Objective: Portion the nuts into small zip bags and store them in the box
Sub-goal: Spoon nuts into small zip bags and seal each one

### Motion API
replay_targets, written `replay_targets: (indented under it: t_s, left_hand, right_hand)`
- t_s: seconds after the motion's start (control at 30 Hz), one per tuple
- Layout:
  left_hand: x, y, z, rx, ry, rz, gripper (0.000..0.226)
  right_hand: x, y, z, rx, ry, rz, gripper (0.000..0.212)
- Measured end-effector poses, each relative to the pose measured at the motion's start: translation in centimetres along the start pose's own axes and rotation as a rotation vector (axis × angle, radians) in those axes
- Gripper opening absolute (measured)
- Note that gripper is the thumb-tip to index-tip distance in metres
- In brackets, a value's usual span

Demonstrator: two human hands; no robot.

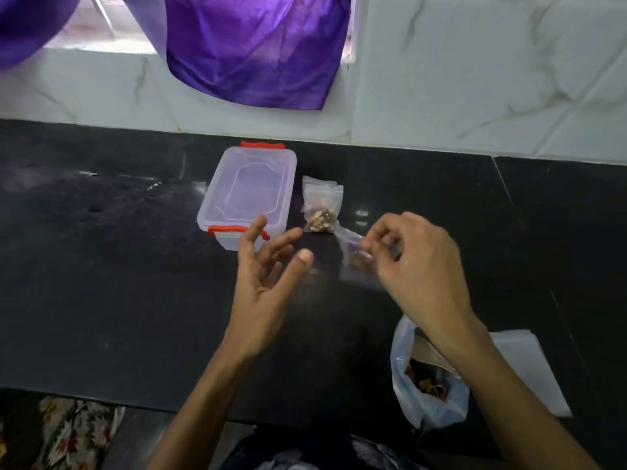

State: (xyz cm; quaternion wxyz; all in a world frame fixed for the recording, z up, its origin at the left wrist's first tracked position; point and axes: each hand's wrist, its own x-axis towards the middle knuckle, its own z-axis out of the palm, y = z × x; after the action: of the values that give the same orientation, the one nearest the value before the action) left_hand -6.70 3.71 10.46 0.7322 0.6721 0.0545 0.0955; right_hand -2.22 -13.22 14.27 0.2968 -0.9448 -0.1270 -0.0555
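A clear plastic box with red clips stands lidded on the black counter, near the wall. Right beside it lies a small filled zip bag with nuts inside. My right hand pinches a second small zip bag, blurred, hanging just above the counter with a few nuts in it. My left hand hovers palm up with fingers spread, in front of the box and holding nothing. A larger open plastic bag of nuts sits at the front right under my right forearm.
A stack of white flat bags or sheets lies at the front right beside the nut bag. A purple cloth hangs over the tiled wall behind the counter. The counter's front edge runs across the bottom, with patterned fabric below.
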Motion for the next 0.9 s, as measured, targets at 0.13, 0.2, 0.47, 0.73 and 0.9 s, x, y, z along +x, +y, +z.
replay_targets:
  t_s: [0.13, 0.2, 0.47, 0.73, 0.9]
  left_hand:
    - [0.6, 0.5, -0.1, -0.031, 0.163, 0.060, 0.049]
    - [0.6, 0.5, -0.3, -0.030, 0.186, 0.064, 0.044]
    - [0.6, 0.6, -0.6, -0.002, 0.165, 0.046, 0.044]
    - [1.1, 1.5, -0.2, 0.004, -0.043, 0.009, 0.061]
    - [1.8, 2.5, 0.3, 0.033, -0.280, -0.008, 0.024]
  right_hand:
    - [2.3, -0.1, -1.1, 0.678, -0.489, 0.242, 0.009]
    - [3.2, 1.1, 0.0, 0.357, -0.304, 0.251, 0.008]
    - [2.6, -0.3, 0.8, 0.081, -0.218, 0.126, 0.016]
    - [2.1, -2.3, -0.3, 0.121, -0.309, -0.061, 0.014]
    - [3.0, -2.8, -1.5, 0.369, -0.365, -0.065, 0.011]
